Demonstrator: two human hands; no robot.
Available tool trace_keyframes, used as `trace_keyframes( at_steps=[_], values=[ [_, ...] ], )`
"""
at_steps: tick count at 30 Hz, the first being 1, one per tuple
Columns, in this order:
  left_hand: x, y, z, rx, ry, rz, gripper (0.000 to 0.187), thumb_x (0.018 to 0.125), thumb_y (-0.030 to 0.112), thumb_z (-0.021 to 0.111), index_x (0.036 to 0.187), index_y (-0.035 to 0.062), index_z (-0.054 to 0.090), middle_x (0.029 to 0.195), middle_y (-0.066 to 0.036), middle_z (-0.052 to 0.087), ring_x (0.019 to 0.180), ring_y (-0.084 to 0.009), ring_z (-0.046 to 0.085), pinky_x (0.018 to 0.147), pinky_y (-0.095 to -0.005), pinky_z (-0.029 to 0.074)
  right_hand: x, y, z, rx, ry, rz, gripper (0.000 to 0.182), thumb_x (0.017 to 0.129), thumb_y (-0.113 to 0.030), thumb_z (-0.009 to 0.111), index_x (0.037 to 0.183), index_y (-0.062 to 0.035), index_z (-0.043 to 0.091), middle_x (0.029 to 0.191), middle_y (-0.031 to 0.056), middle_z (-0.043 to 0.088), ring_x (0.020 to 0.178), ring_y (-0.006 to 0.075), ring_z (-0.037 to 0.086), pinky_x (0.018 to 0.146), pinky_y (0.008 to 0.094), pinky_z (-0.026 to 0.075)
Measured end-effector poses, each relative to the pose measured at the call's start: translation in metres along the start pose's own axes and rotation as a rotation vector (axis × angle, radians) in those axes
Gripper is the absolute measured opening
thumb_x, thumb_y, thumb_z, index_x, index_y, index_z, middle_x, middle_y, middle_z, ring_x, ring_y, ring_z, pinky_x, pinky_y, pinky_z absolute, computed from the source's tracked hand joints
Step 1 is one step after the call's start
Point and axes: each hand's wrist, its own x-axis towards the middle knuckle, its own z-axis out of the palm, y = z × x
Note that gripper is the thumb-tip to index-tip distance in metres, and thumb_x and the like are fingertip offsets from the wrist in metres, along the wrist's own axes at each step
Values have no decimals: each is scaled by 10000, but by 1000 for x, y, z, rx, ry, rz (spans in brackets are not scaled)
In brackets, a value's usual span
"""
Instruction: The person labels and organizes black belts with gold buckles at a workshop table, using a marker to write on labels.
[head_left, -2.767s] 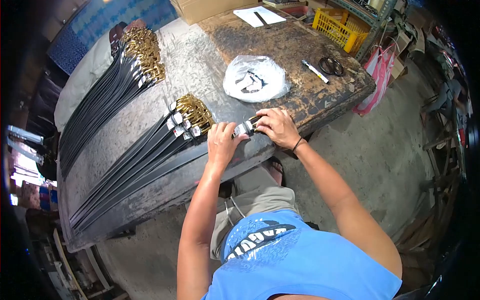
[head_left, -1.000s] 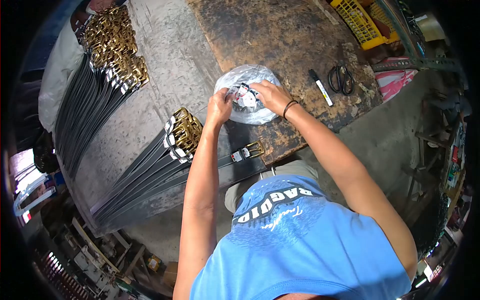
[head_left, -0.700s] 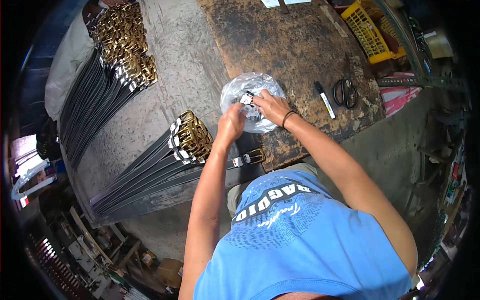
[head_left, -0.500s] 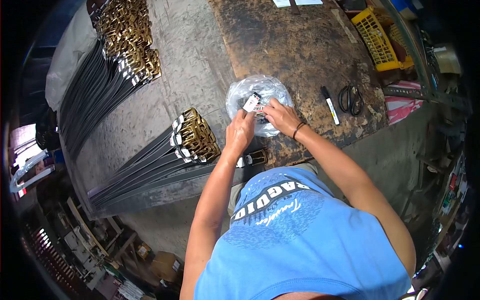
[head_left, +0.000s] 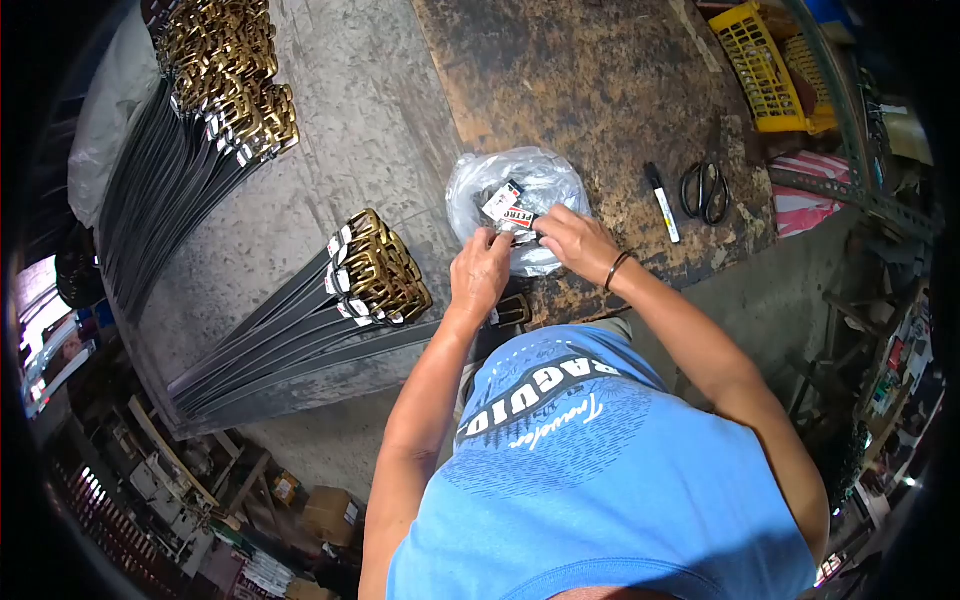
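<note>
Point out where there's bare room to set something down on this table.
Bare: grey tabletop between the large belt pile and smaller belt bundle; brown board between the plastic bag and yellow crate. Crowded: at the bag, where left hand and right hand work.

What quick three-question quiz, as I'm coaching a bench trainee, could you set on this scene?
1. Multiple choice: the buckles on the nearer bundle of black belts are a) silver, b) gold-coloured, c) white.
2. True or false: the marker lies between the clear plastic bag and the black scissors.
3. Short answer: with the left hand and right hand near the printed tags, which wrist wears a dark band?

Key: 1. b; 2. true; 3. the right.
</note>
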Motion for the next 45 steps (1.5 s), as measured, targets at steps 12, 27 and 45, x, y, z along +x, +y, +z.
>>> trace_keyframes(
  at_steps=[12,27,45],
  values=[
    [-3,-3,1,1,10,42,268,778,94,632,1043,140,626,924,-82,570,812,-285,607,657,-405,511,9,5,-7,-113,-35,204,320,832,-87,569,1146,-135,539,1010,153,515,827,390,602,689,507,481],
    [-11,-3,4,17,81,87,263,767,92,659,1024,137,624,918,-59,575,802,-254,613,655,-373,511,12,10,-6,-143,-44,183,47,845,-117,552,869,-77,559,966,156,504,785,389,604,656,507,472],
    [43,-49,-4,-424,171,-428,418,773,164,681,1115,-27,535,908,-217,597,859,-389,580,802,-429,451,18,48,-24,862,-3,595,342,804,-77,687,1102,2,537,855,16,575,836,98,529,714,252,438]
  ],
)
